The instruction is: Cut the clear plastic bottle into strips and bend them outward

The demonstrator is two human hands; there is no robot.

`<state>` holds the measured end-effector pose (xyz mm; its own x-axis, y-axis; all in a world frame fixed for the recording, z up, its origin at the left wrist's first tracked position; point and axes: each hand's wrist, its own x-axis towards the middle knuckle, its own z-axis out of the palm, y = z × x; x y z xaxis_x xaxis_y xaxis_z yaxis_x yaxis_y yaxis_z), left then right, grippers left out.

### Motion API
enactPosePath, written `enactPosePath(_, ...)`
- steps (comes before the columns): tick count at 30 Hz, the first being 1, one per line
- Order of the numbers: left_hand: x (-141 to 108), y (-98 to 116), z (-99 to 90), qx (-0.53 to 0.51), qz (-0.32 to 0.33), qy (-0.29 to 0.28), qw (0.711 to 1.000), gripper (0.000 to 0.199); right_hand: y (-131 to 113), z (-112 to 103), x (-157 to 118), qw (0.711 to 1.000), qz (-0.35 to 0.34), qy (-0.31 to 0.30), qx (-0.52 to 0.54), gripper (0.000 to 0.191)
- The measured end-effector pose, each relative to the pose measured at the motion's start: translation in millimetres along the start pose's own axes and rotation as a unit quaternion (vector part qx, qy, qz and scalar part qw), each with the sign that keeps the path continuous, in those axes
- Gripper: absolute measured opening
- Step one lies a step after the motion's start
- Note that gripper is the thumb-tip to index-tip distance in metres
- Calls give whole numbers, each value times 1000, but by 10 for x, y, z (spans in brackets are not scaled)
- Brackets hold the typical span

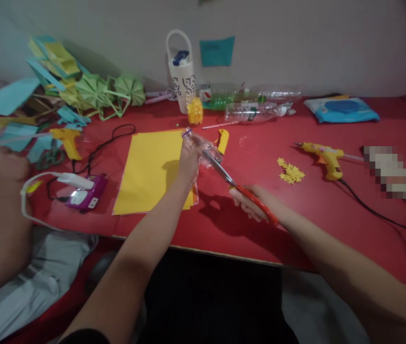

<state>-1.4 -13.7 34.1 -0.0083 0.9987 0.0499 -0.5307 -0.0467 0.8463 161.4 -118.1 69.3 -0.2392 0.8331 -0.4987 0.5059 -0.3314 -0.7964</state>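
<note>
Two bare hands meet over the red table (220,224), near its front edge. The left hand (188,162) is curled around a clear plastic bottle piece (214,154), its neck pointing up and away to the left, above the right border of the yellow paper sheets (145,172). The right hand (249,203) has its fingers wrapped on the red-handled scissors (234,183), whose blades reach the bottle piece — whether they bite into the plastic or only lie across it, I cannot tell.

Just beyond the bottle piece lies a yellow cutter (223,142). To the right sits a small heap of yellow stars (292,172), with a yellow glue gun (326,158) near it. Farther back, a clear bottle (248,112) lies on its side, right of a standing white tumbler (182,81). At far left — a co-worker's hand (4,165), close to another glue gun (67,141).
</note>
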Motion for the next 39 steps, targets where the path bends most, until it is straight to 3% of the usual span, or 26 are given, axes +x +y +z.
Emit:
enactPosePath(13, 1, 23, 14, -1, 2, 14, 1000, 27, 101, 8, 53, 1000, 9, 15, -10, 53)
enactPosePath(27, 1, -100, -25, 17, 45, -70, 996, 31, 18, 11, 9, 999, -23, 2, 32, 57)
enactPosePath(35, -27, -67, 24, 32, 19, -28, 999, 28, 48, 32, 24, 999, 1, 11, 42, 55)
enactPosePath(39, -25, -79, 8, 10, 18, -38, 999, 26, 54, 47, 31, 999, 11, 16, 37, 54)
